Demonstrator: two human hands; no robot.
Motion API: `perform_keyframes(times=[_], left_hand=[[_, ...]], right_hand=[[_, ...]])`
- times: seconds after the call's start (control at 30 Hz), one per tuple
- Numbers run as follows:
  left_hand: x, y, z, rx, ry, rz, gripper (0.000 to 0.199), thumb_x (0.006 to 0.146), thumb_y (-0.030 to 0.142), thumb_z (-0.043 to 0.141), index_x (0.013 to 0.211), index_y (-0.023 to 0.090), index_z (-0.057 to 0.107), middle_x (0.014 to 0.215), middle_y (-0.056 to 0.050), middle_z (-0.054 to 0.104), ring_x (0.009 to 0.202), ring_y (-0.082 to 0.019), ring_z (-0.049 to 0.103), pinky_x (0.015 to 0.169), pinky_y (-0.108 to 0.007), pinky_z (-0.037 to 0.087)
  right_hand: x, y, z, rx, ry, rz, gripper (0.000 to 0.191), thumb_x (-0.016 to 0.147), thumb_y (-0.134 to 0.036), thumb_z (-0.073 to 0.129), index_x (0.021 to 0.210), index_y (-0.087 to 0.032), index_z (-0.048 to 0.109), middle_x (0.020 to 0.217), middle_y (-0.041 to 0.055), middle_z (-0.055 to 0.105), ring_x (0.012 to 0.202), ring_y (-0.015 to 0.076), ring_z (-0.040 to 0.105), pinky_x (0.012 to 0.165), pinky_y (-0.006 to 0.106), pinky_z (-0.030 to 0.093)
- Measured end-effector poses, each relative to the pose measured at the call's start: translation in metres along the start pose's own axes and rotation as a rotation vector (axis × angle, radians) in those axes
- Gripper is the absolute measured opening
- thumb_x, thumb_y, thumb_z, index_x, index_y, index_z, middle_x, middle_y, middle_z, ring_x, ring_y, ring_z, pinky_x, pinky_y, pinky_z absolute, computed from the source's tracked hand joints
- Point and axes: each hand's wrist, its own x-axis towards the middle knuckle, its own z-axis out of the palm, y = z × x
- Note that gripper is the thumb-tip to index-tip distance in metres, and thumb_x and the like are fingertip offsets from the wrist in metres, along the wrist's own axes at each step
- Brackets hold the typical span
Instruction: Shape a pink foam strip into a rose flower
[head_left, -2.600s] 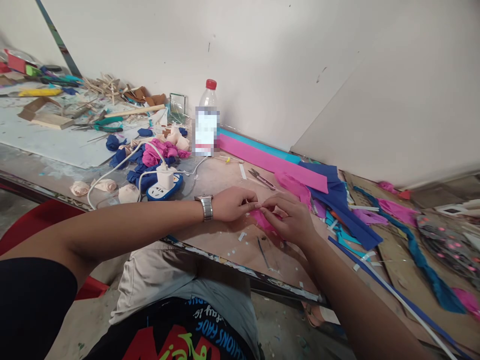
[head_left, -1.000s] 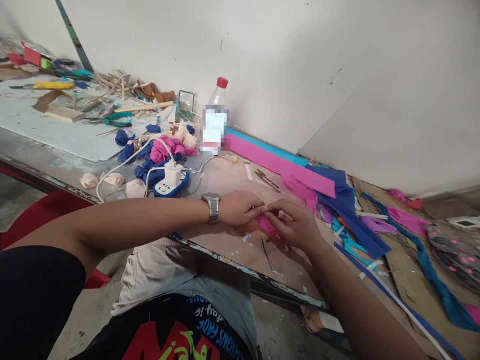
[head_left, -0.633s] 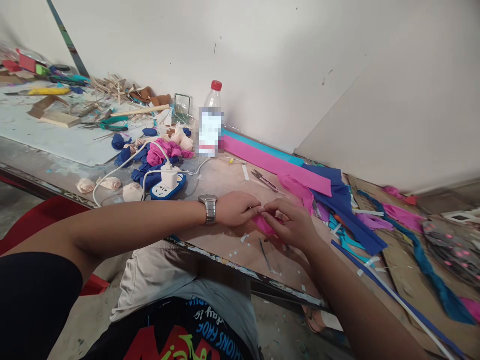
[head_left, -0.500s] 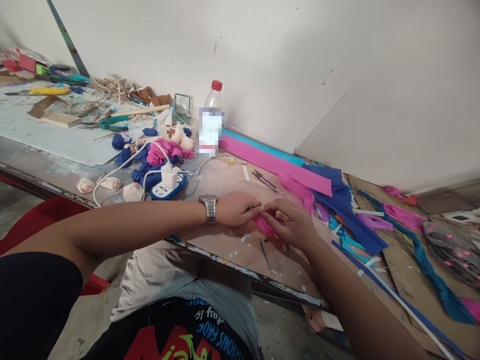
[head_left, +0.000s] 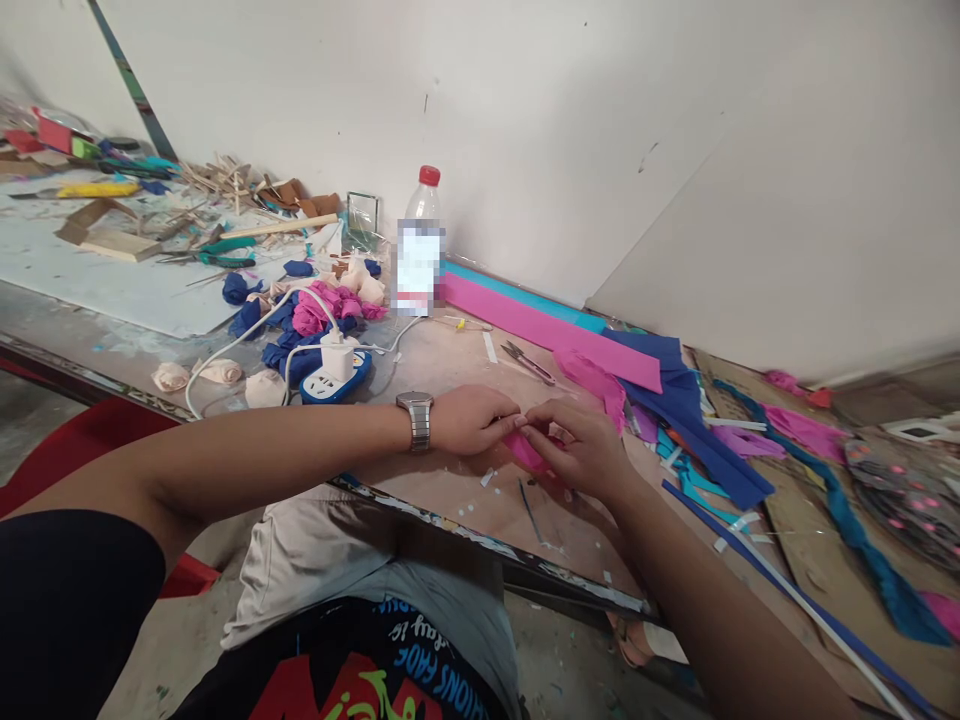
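Observation:
A small piece of pink paper (head_left: 527, 452) is pinched between my two hands, low over the table. My left hand (head_left: 474, 420), with a metal watch on its wrist, grips its left end between thumb and bent fingers. From the right, my right hand (head_left: 581, 445) holds the same paper, its thumb and fingertips meeting the left ones. Part of the paper is hidden by my fingers. Small scissors (head_left: 527, 362) lie just beyond my hands, near a crumpled pink strip (head_left: 591, 385).
A capped bottle (head_left: 420, 250) stands by the wall, beside long pink (head_left: 547, 330) and blue strips. On the left are a power strip (head_left: 337, 378) with a white cable, crumpled paper pieces, pliers (head_left: 227, 250) and wood sticks. Cardboard and paper scraps lie at the right.

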Motion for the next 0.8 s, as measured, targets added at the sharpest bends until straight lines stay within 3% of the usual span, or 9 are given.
perform_keyframes(times=[0.8], left_hand=[[-0.0008, -0.0005, 0.0011, 0.058, -0.013, 0.02, 0.048, 0.103, 0.042, 0.032, 0.086, 0.016, 0.068, 0.082, -0.006, 0.071, 0.071, -0.016, 0.058, 0.065, -0.029, 0.035]], right_hand=[[-0.0003, -0.0021, -0.0001, 0.016, -0.096, 0.061, 0.012, 0.093, -0.029, 0.059, 0.09, -0.021, 0.068, 0.079, 0.0024, 0.071, 0.071, 0.0168, 0.062, 0.066, 0.03, 0.044]])
